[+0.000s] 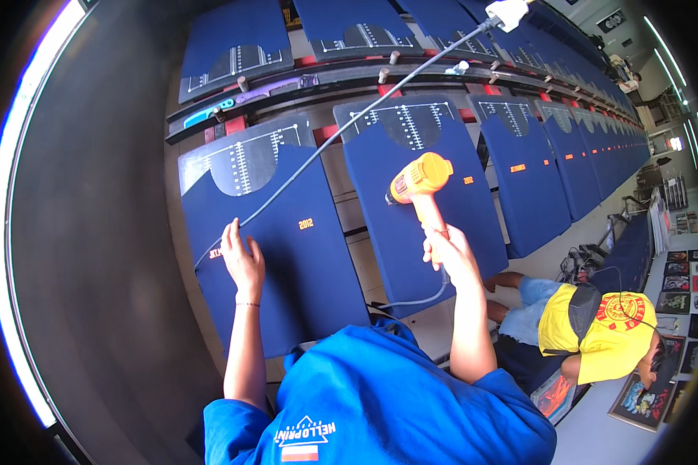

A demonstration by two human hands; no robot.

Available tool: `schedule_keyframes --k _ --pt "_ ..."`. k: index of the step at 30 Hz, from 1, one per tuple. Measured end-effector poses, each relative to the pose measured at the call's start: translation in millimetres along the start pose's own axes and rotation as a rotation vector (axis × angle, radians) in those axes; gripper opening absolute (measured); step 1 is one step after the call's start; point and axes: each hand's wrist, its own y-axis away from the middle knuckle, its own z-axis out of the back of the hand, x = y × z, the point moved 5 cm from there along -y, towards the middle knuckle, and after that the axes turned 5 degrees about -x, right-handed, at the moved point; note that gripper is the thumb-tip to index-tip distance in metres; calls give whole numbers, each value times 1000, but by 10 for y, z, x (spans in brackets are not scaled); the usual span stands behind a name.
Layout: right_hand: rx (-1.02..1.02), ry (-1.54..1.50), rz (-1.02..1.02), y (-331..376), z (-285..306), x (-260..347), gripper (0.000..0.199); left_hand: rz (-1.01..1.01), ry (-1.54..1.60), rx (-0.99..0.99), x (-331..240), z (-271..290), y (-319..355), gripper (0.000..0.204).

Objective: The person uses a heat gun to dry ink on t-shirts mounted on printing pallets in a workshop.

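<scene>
My right hand (451, 252) is wrapped round the handle of an orange heat gun (423, 178), whose dark nozzle points left over a navy shirt panel (411, 240) with a small orange print. From its handle a grey cord (419, 301) loops down. At the left, my left hand (243, 263) is over another navy shirt panel (287, 263) with orange prints, fingers stretched and apart. A grey cable (310, 159) runs diagonally across this panel, right by its fingertips; whether they touch it I cannot tell. Both panels lie on dark boards (244, 159) with white ruler marks.
A white plug connector (508, 14) hangs at the top. Behind the near boards runs a metal rail (279, 89), with a second row of covered boards (357, 23) beyond. At the right, a person in a yellow shirt (597, 322) bends over a table with framed prints (650, 387).
</scene>
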Motion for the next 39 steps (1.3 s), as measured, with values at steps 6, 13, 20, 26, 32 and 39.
schedule_keyframes --k 6,13,20,26,32,39 --pt "-38 2 -14 76 -32 157 29 -77 50 37 -52 -38 105 57" --pt "-7 14 -18 87 -12 135 28 -140 74 181 -13 51 281 56" --pt "-32 60 5 136 -66 187 29 -14 -293 111 543 23 471 59" --pt "-40 84 -7 116 -51 157 28 168 -443 206 763 -46 617 65" --pt "-60 49 -26 121 -52 130 29 111 -428 237 664 -95 655 68" --pt "-114 72 -13 105 -29 104 28 84 -412 220 689 -158 629 69"
